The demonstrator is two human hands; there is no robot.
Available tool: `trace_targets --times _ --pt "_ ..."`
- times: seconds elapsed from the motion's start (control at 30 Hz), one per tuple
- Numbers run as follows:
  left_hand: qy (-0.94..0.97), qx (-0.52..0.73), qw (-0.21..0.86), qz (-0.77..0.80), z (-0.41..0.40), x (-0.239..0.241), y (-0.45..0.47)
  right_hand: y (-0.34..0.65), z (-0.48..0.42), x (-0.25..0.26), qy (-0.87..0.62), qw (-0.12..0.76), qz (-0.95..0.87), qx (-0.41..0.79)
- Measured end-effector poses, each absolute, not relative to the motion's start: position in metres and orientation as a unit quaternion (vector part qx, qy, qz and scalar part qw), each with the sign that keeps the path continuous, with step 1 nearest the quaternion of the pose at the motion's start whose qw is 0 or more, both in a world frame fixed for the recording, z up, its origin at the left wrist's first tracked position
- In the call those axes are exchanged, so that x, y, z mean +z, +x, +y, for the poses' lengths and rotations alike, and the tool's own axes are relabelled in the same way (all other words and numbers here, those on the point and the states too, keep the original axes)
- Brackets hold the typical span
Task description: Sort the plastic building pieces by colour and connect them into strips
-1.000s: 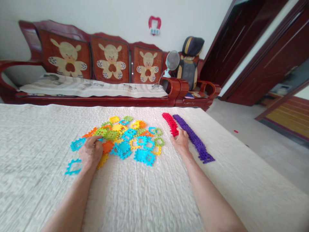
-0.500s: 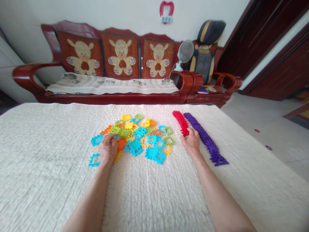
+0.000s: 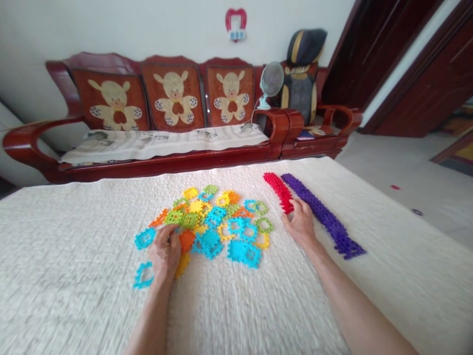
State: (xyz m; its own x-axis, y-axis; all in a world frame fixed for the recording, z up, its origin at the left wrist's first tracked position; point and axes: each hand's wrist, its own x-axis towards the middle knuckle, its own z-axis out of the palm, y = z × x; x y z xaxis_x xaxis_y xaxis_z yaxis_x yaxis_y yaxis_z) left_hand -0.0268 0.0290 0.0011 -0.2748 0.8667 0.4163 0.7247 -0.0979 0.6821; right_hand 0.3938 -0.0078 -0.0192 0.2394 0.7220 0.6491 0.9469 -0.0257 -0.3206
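My right hand (image 3: 300, 224) is at the near end of a row of overlapping red interlocking plastic tiles (image 3: 279, 190). Its thumb and fingers close around the last red tile, partly hiding it. A longer row of purple tiles (image 3: 318, 212) runs just to the right. My left hand (image 3: 165, 250) rests at the left edge of a loose pile, fingers curled down by green tiles (image 3: 190, 220) and an orange tile (image 3: 187, 240); what they hold, if anything, is hidden. Beside that hand lie a blue windowed tile (image 3: 145, 238) and a blue frame tile (image 3: 137, 277).
A pale quilted cloth (image 3: 236, 315) covers the table. Blue tiles (image 3: 244, 253) and yellow ones (image 3: 191, 193) spread through the pile. Beyond stand a wooden sofa (image 3: 148, 167), a small fan (image 3: 272, 81) and an armchair (image 3: 340, 111). A red piece (image 3: 395, 187) lies on the floor.
The view has turned slightly right and tilted, shifting the sofa leftward. Both hands stay at nearly the same places beside the tiles; no tile has clearly moved.
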Motion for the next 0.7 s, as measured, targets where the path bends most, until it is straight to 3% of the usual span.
trace_targets --times 0.33,0.7 --pt "0.595 0.439 0.089 0.667 0.03 -0.002 -0.028 0.394 -0.01 -0.014 -0.693 0.343 -0.611 -0.167" --pt "0.595 0.46 0.077 0.654 0.03 0.0 -0.025 0.345 -0.022 0.011 -0.584 0.393 -0.697 -0.136"
